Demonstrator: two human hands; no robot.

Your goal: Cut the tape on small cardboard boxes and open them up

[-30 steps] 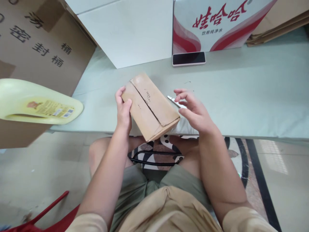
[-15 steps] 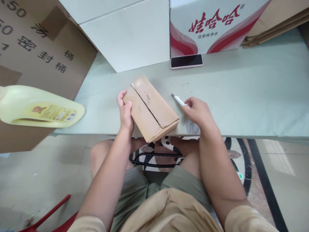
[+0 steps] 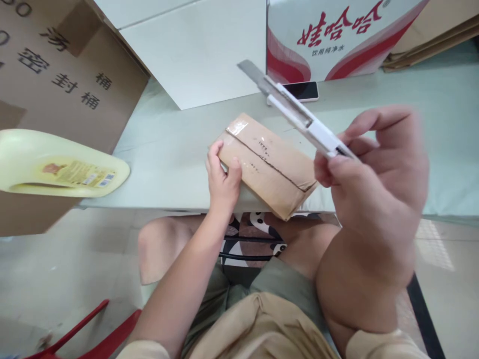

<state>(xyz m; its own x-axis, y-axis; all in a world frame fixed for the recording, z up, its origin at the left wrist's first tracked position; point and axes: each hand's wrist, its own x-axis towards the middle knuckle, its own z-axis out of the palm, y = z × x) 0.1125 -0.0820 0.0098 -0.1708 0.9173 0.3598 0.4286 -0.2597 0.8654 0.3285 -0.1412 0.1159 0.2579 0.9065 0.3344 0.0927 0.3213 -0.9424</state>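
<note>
Presently, the small brown rectangular cardboard box (image 3: 267,164) lies near the middle of the pale green cloth-covered table (image 3: 396,119), angled, its near corner at the near edge. The left hand (image 3: 224,174) grips its left side, thumb on top, fingers around the edge. The right hand (image 3: 377,174), raised well above the table, pinches a white utility knife (image 3: 318,130) between thumb and fingers, metal blade extended toward the far left.

Handling, as judged: box light, walls fairly stiff, flaps yielding along the dark centre seam, shiny tape possibly slippery; best held by the long sides, off the seam. Knife: light and rigid, blade thin and brittle; hold by the handle only.

Surroundings: a dark-screened phone (image 3: 305,91) lies beyond, partly hidden by the knife; a large white box (image 3: 202,60) and a red-and-white printed carton (image 3: 359,45) bound the far side. A pale yellow plastic bottle (image 3: 63,162) is at left.
</note>
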